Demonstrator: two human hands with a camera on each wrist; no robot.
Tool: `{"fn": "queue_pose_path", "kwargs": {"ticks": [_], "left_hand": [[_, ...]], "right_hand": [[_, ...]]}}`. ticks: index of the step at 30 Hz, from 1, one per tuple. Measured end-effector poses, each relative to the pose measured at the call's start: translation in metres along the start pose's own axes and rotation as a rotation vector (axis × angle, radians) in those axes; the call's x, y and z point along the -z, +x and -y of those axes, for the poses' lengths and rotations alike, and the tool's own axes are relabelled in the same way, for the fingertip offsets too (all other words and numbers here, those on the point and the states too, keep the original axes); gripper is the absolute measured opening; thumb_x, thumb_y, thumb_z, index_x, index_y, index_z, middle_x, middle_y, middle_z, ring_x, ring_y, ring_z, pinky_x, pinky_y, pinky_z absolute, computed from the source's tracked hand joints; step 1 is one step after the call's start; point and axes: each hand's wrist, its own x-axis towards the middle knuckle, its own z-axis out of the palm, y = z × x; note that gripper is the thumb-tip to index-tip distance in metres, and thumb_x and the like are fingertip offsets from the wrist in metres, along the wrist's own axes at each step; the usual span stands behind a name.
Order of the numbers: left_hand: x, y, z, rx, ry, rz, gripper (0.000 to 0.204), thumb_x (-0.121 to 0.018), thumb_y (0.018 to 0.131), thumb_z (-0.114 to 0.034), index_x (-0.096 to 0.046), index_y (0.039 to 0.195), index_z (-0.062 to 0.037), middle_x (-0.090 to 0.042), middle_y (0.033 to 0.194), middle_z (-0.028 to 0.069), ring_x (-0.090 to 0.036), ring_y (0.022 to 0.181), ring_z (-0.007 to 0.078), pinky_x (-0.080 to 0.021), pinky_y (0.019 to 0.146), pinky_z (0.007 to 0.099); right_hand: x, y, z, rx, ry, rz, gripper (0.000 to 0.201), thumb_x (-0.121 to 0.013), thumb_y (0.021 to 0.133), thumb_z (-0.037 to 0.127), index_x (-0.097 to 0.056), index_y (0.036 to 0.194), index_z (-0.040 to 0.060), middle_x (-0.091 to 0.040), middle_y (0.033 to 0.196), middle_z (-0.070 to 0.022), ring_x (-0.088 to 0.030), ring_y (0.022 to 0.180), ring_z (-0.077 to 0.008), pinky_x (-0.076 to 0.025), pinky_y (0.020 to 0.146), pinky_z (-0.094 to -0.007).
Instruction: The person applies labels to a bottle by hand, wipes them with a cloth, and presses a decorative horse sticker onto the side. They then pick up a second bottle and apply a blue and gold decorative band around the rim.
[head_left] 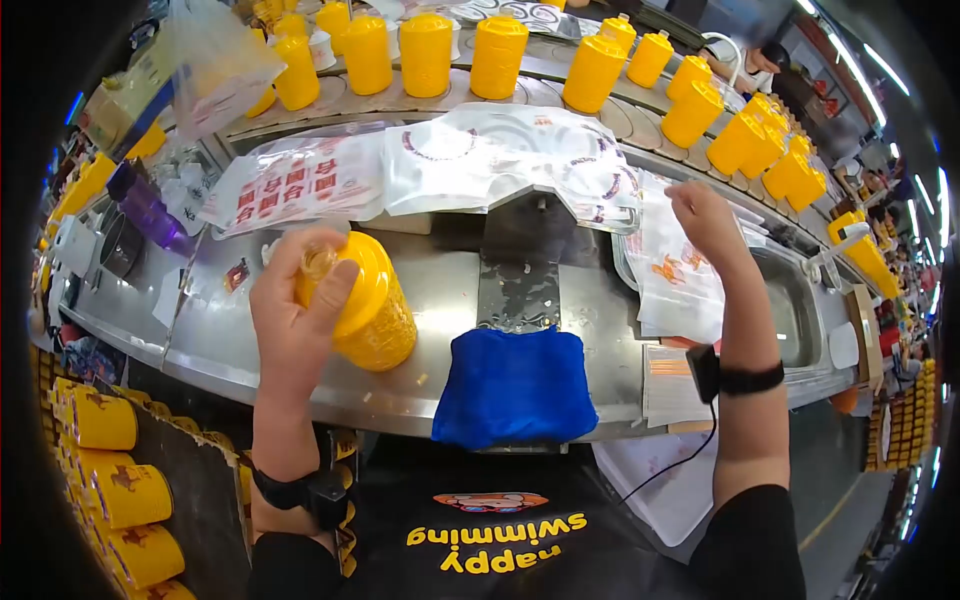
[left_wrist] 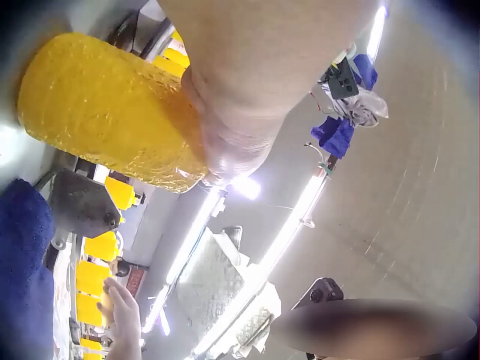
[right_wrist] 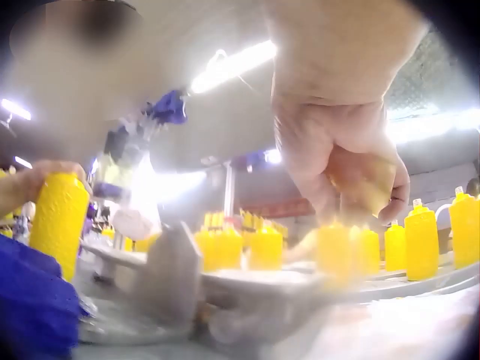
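Observation:
My left hand (head_left: 290, 305) grips a yellow bottle (head_left: 385, 335) by its neck, tilting it over the steel worktop on the left. In the left wrist view the bottle's (left_wrist: 105, 112) textured, shiny yellow side shows, its neck hidden in the hand. My right hand (head_left: 705, 220) is raised over the printed sheets on the right, fingers curled. The right wrist view shows a small yellowish piece (right_wrist: 364, 184) between that hand's thumb and fingers; I cannot tell what it is. Beneath the right hand lies a sheet with orange decals (head_left: 680, 265).
A blue cloth (head_left: 515, 385) drapes over the front edge, before a dark metal stand (head_left: 530, 235). More printed sheets (head_left: 310, 180) lie behind. Yellow bottles (head_left: 427, 55) line the conveyor at the back. A purple bottle (head_left: 150, 205) stands left, a sink (head_left: 790, 310) right.

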Motion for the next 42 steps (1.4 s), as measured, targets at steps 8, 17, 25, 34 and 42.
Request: {"fn": "queue_pose_path", "kwargs": {"ticks": [8, 17, 25, 34, 42], "left_hand": [[0.006, 0.003, -0.002, -0.021, -0.139, 0.215, 0.033, -0.075, 0.083, -0.032, -0.066, 0.101, -0.0057, -0.065, 0.094, 0.0087, -0.061, 0.089, 0.0224, -0.045, 0.092, 0.0344], [0.005, 0.006, 0.002, -0.137, -0.108, 0.258, 0.031, -0.078, 0.079, -0.03, -0.069, 0.099, -0.0087, -0.07, 0.093, 0.0069, -0.062, 0.088, 0.0297, -0.043, 0.1, 0.044], [0.008, 0.007, 0.006, -0.213, -0.097, 0.262, 0.037, -0.078, 0.078, -0.034, -0.07, 0.101, -0.0063, -0.07, 0.1, 0.0111, -0.059, 0.099, 0.0321, -0.044, 0.097, 0.0433], [0.003, 0.006, 0.011, -0.28, -0.079, 0.168, 0.035, -0.078, 0.078, -0.033, -0.07, 0.101, -0.0077, -0.07, 0.094, 0.0104, -0.06, 0.094, 0.0335, -0.046, 0.092, 0.0397], [0.002, 0.003, 0.012, -0.28, -0.081, 0.158, 0.035, -0.073, 0.083, -0.035, -0.068, 0.103, -0.008, -0.069, 0.1, 0.0121, -0.059, 0.095, 0.0344, -0.048, 0.088, 0.0408]], "right_hand": [[-0.039, 0.131, 0.095, 0.474, -0.029, 0.351, 0.029, -0.054, 0.09, 0.002, -0.068, 0.116, 0.0072, -0.064, 0.104, -0.0156, -0.06, 0.098, -0.0323, -0.048, 0.089, -0.0401], [-0.099, 0.169, 0.201, 0.484, -0.377, 0.744, 0.042, -0.057, 0.092, 0.016, -0.058, 0.134, 0.0192, -0.048, 0.134, -0.0144, -0.046, 0.124, -0.0349, -0.042, 0.103, -0.0417], [-0.104, 0.163, 0.205, 0.492, -0.262, 0.683, 0.038, -0.058, 0.09, 0.013, -0.064, 0.127, 0.0159, -0.051, 0.131, -0.0155, -0.054, 0.116, -0.0348, -0.045, 0.1, -0.0405], [-0.128, 0.154, 0.222, 0.422, -0.289, 0.648, 0.043, -0.058, 0.086, 0.01, -0.061, 0.129, 0.0089, -0.049, 0.134, -0.0166, -0.052, 0.119, -0.0384, -0.041, 0.105, -0.041], [-0.144, 0.15, 0.205, 0.275, 0.252, 0.408, 0.032, -0.06, 0.086, 0.02, -0.07, 0.114, 0.0101, -0.06, 0.119, -0.0187, -0.051, 0.12, -0.038, -0.048, 0.097, -0.0419]]}}
